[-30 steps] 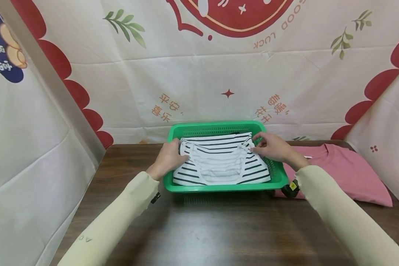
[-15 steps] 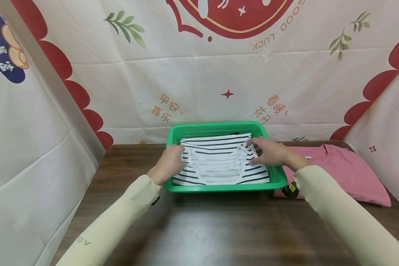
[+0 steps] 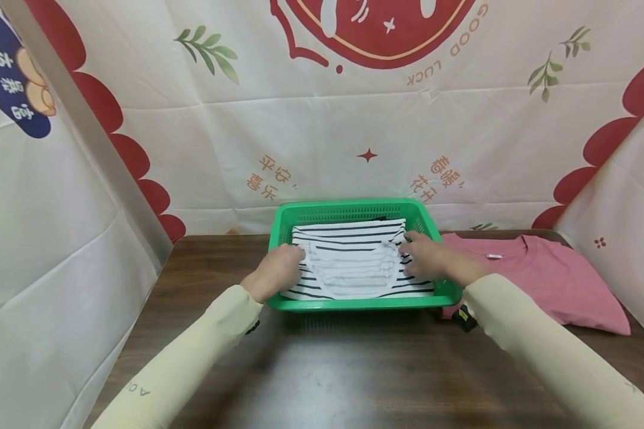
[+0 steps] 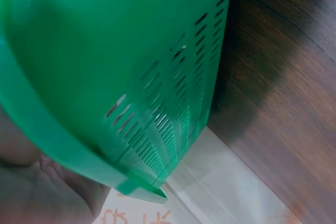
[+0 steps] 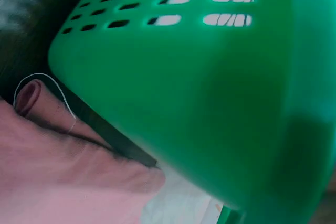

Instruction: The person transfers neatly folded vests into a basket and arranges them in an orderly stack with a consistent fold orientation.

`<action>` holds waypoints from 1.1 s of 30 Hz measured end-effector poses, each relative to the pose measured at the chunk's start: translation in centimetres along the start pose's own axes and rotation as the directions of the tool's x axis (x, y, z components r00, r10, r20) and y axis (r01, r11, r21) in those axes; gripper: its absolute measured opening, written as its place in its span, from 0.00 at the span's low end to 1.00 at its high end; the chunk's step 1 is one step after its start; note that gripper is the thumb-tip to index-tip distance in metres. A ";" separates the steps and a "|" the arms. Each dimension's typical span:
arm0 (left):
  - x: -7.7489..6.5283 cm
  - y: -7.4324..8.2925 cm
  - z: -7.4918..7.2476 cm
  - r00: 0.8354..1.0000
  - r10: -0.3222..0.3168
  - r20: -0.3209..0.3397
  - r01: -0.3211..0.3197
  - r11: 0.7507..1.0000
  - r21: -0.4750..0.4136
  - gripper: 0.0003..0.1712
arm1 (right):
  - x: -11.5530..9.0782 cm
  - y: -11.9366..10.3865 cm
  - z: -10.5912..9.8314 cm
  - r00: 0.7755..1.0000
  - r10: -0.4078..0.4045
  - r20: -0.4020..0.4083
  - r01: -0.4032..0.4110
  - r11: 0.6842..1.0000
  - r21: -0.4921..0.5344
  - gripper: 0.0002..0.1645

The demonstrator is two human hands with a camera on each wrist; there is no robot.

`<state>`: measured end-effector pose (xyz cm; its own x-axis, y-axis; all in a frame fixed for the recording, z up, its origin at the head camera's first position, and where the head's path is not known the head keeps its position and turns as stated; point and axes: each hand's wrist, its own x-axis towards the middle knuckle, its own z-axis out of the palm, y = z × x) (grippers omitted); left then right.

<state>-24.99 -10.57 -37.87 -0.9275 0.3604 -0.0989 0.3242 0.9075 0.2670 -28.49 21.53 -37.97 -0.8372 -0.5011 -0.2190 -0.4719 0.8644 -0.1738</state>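
Observation:
A folded white garment with black stripes (image 3: 349,229) lies in a green plastic basket (image 3: 365,304). Its middle has a plain white panel with a curved lower edge, somewhat blurred. At the garment's left edge, my left hand (image 3: 276,272) reaches over the basket rim and pinches the cloth. My right hand (image 3: 432,260) comes over the opposite rim, fingers bent and holding the cloth's right edge. The left wrist view shows the basket's slotted wall (image 4: 79,66) with part of the left palm (image 4: 47,187) under the rim. In the right wrist view the basket wall (image 5: 173,77) hides the fingers.
A pink T-shirt (image 3: 553,280) lies folded on the dark wooden table (image 3: 322,369), to the right of the basket and close to it. A printed white cloth backdrop (image 3: 279,131) hangs just behind the table, with side panels at left and right.
Both hands have shifted down along the garment's sides, toward the near rim. The right hand let go near the upper right corner and took the edge lower. The basket stays put.

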 end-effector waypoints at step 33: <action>-0.9 -0.3 1.3 0.978 0.204 0.028 -0.206 0.973 0.106 0.14 | -0.3 -1.8 0.9 0.991 0.099 0.093 -0.075 0.971 -0.229 0.37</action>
<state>-23.98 -10.90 -39.09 -0.8361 0.5442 -0.0692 0.5264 0.8314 0.1783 -27.12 20.08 -38.44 -0.8504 -0.4149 -0.3234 -0.4581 0.8863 0.0675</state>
